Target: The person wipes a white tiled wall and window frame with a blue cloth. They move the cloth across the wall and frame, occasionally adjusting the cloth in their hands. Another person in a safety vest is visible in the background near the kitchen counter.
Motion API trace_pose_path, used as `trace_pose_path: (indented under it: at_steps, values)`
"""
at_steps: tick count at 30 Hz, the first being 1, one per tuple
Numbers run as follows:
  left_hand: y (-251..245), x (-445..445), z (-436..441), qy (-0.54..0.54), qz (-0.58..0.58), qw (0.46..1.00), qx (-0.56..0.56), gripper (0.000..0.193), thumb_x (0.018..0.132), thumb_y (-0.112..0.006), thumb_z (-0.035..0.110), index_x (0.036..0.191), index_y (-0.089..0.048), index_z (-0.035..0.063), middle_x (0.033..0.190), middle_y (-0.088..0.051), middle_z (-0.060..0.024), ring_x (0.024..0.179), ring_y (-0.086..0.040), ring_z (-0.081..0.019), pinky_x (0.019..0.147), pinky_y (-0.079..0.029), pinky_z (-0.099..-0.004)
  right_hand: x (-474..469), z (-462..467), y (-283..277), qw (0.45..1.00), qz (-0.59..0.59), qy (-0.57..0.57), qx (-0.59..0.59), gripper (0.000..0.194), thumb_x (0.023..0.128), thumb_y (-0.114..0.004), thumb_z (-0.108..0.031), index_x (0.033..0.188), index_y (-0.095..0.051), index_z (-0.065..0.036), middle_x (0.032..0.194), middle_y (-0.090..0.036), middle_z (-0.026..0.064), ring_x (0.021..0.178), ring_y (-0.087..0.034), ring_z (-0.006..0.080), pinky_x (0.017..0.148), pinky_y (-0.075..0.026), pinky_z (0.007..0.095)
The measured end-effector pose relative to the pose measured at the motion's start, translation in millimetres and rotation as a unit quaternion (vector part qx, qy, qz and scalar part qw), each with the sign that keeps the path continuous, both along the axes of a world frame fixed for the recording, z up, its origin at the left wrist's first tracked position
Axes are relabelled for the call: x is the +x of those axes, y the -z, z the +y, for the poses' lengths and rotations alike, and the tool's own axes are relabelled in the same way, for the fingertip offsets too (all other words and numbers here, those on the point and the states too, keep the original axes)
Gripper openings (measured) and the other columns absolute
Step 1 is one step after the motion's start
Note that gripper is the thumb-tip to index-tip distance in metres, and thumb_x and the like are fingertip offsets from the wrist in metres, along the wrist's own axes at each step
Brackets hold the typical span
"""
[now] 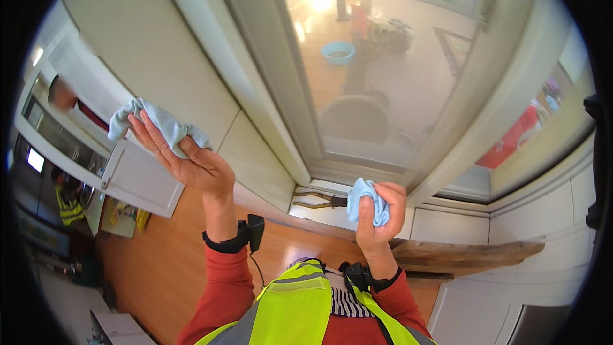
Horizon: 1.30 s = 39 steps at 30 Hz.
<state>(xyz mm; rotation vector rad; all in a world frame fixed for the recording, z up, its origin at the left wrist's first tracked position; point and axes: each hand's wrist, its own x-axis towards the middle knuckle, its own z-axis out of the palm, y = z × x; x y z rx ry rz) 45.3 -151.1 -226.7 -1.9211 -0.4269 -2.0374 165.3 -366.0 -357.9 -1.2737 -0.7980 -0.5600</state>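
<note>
My left hand (201, 167) is raised at the left with a pale blue cloth (165, 124) held against its fingers and thumb. Fairly straight fingers leave most of that cloth showing beyond them. A second light blue cloth (362, 201) is bunched in my right hand (390, 213), which is closed around it above the tiled sill (325, 214). On the sill, just left of this cloth, lies a pair of pliers (316, 200); its jaw end is partly covered by the cloth. A framed glass pane (383, 72) stands beyond my right hand.
Beyond the glass, a blue basin (338, 52) sits on a floor. A wooden board (469, 254) juts out below the sill at right. A white door (143, 177) stands at left, near a person in a yellow vest (69, 206). Another person (64, 93) is farther up.
</note>
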Motion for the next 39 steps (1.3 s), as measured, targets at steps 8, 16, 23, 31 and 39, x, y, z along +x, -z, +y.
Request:
trace_pose_path:
  at_steps: [8, 16, 23, 31, 39]
  values:
    - [10.5, -3.2, 8.0, -0.198, 0.073, 0.977, 0.013, 0.046, 0.101, -0.047, 0.028, 0.140, -0.048, 0.0039, 0.149, -0.040, -0.0165, 0.139, -0.030, -0.0424, 0.113, -0.027, -0.0474, 2.8, -39.4, -16.4, 0.997, -0.040, 0.068, -0.011, 0.026, 0.077, -0.074, -0.009, 0.099, -0.062, -0.001, 0.088, -0.063, 0.0155, 0.069, -0.060, 0.0272, 0.060, -0.048, 0.0334]
    - [37.3, -3.3, 6.1, -0.142, 0.082, 0.983, 0.082, 0.044, 0.102, -0.044, 0.024, 0.138, -0.049, -0.0011, 0.146, -0.042, -0.0195, 0.136, -0.038, -0.0353, 0.115, -0.026, -0.0454, 4.5, -83.3, -29.9, 0.988, -0.059, 0.141, -0.017, 0.026, 0.073, -0.075, -0.007, 0.096, -0.063, -0.003, 0.085, -0.062, 0.0147, 0.067, -0.059, 0.0283, 0.057, -0.048, 0.0343]
    - [40.0, -5.1, 18.1, -0.073, 0.067, 0.987, 0.127, 0.045, 0.101, -0.047, 0.030, 0.134, -0.054, -0.0001, 0.142, -0.047, -0.0206, 0.136, -0.038, -0.0371, 0.114, -0.028, -0.0443, 8.8, -148.2, -26.3, 0.945, -0.062, 0.318, -0.039, 0.020, 0.078, -0.074, -0.010, 0.093, -0.061, -0.004, 0.085, -0.062, 0.0116, 0.071, -0.059, 0.0281, 0.063, -0.048, 0.0342]
    - [43.9, -3.8, 23.5, -0.039, 0.057, 0.985, 0.161, 0.048, 0.101, -0.045, 0.035, 0.131, -0.056, -0.0019, 0.139, -0.050, -0.0222, 0.136, -0.038, -0.0379, 0.114, -0.028, -0.0487, -27.1, -238.7, -32.8, 0.863, 0.059, 0.501, -0.012, 0.019, 0.091, -0.069, -0.020, 0.097, -0.062, -0.003, 0.087, -0.058, -0.0007, 0.078, -0.052, 0.0075, 0.067, -0.045, 0.0238]
    - [42.7, -4.2, 19.0, 0.005, 0.034, 0.988, 0.153, 0.044, 0.100, -0.050, 0.029, 0.127, -0.057, -0.0051, 0.132, -0.055, -0.0253, 0.127, -0.048, -0.0416, 0.111, -0.030, -0.0505, -45.6, -252.7, -32.4, 0.868, 0.130, 0.480, 0.005, 0.020, 0.094, -0.065, -0.022, 0.101, -0.062, -0.004, 0.089, -0.058, -0.0003, 0.074, -0.052, 0.0052, 0.059, -0.043, 0.0199]
